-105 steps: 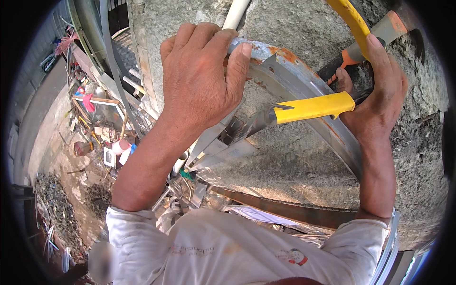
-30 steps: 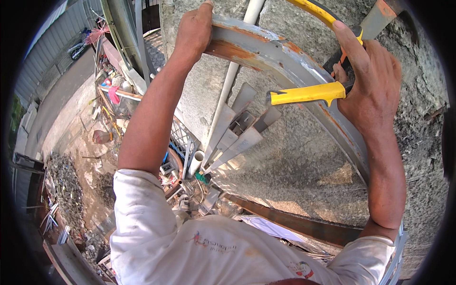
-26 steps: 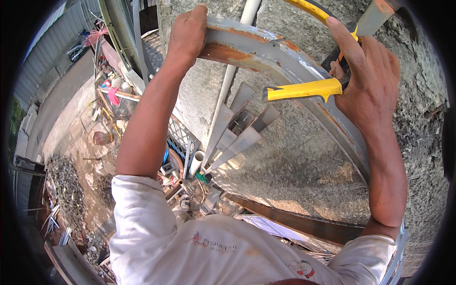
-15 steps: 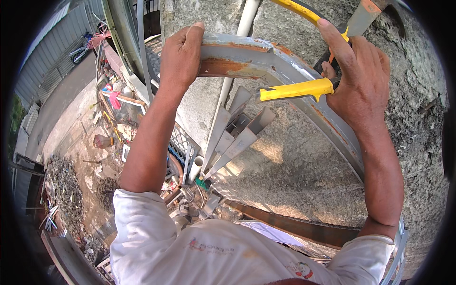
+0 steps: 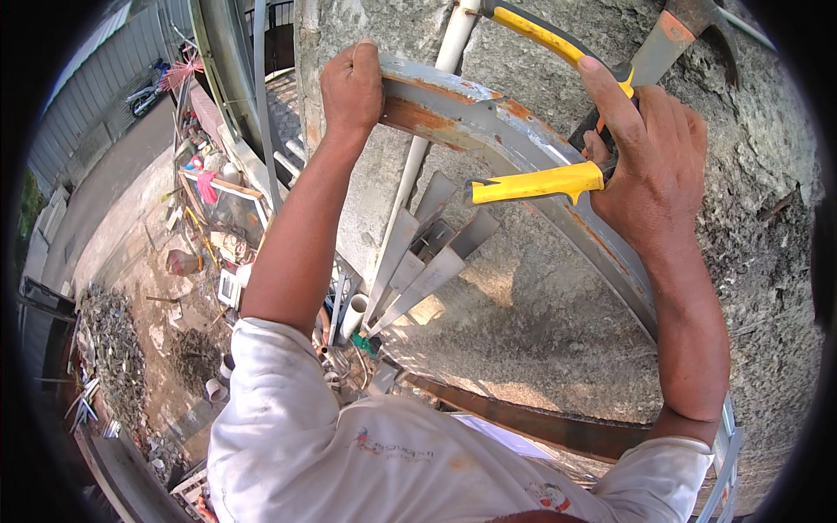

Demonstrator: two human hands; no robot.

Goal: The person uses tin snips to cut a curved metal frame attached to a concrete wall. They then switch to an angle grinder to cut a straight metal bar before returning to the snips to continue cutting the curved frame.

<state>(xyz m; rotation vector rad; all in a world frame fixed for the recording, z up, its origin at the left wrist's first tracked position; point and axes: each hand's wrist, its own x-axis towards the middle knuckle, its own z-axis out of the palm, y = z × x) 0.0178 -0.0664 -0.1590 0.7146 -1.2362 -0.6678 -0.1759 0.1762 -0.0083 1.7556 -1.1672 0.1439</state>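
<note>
A curved grey metal channel with rust streaks runs in front of me, bending down to the right. My left hand is closed round its upper left end. Above the channel's right part, my right hand grips a tool with two spread yellow-and-black handles, like snips; its jaws are hidden behind the hand. My index finger stretches along the upper handle. Beyond that hand shows a hammer with a dark curved head and an orange band; its shaft runs down behind my fingers, and I cannot tell whether they hold it.
A rough concrete wall rises ahead, with a white pipe along it. Several flat grey metal strips lean there. Rubble and scrap lie at lower left. A rusty beam crosses low down.
My left hand and the channel's end have shifted slightly right in view. The right hand and its tool sit a little lower and further left; more of the hammer shows.
</note>
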